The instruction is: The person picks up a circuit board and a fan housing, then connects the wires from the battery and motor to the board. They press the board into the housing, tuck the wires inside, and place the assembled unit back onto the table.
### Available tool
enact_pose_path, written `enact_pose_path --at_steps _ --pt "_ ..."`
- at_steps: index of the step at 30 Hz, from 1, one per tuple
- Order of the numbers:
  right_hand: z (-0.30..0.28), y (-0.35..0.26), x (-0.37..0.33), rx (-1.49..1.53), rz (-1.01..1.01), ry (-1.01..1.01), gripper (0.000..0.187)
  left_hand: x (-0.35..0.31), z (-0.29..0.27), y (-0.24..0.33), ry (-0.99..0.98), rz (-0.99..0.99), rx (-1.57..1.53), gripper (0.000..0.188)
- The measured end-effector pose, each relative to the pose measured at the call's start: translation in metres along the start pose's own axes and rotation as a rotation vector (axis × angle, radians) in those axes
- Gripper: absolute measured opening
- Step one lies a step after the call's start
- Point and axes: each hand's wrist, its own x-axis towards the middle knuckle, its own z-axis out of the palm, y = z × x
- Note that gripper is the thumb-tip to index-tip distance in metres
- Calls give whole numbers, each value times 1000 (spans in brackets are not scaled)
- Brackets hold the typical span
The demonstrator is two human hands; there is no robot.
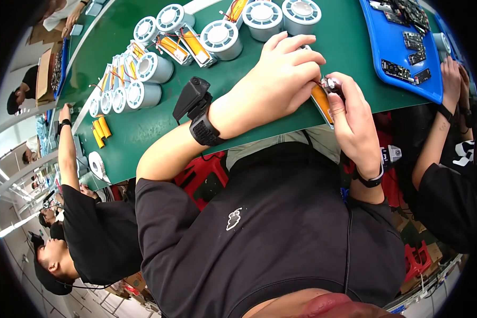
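Note:
Both my hands meet over the near edge of the green table. Between them is a narrow white holder with an orange battery (321,102), tilted, its lower end pointing toward me. My left hand (281,74) has its fingers curled round the upper part of this battery holder, hiding most of that end. Close against it, my right hand (355,119) is closed, thumb and fingers pinching a small silver-and-dark part (331,84) beside the holder. Exactly how that part joins the holder is hidden. Just beyond my left hand stand pale blue round housings (263,20) with spoked tops.
More housings (144,94) and battery holders with wires (196,45) stand to the left. Loose orange batteries (102,131) and a white tape roll (96,165) lie at far left. A blue tray (379,58) of circuit boards sits right. Co-workers' arms (67,148) reach in on both sides.

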Motion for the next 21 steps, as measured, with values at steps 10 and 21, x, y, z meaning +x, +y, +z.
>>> enact_pose_path --at_steps 10,21 --pt "-2 9 -1 -84 -32 31 28 15 -17 28 -278 -10 412 13" --pt "-9 6 8 -319 -207 200 33 -4 -14 -6 -52 129 141 17"
